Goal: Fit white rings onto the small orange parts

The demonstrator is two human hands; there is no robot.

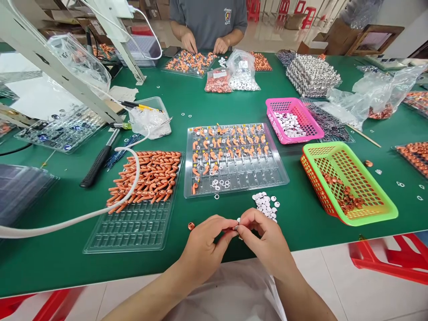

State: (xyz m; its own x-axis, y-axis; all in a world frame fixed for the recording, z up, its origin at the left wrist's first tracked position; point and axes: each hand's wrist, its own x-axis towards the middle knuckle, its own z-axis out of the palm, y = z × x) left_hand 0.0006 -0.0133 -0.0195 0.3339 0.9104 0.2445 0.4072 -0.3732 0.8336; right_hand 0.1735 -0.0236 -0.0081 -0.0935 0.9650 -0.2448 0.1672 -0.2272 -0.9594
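Observation:
My left hand [204,244] and my right hand [264,238] meet at the near edge of the green table [301,214], fingers pinched together around a tiny white and silver part [236,224]. Just beyond them lies a small heap of white discs [265,204]. One loose orange piece [191,226] sits left of my left hand. Farther out is a clear tray [234,158] partly filled with orange parts and white rings. To its left, another clear tray [140,200] carries a pile of orange parts.
A green-and-orange basket [347,183] with a few orange parts stands at right, a pink basket [292,119] of white pieces behind it. A white cable [100,209] and a hammer [98,160] lie at left. A person in a grey shirt [209,20] works opposite.

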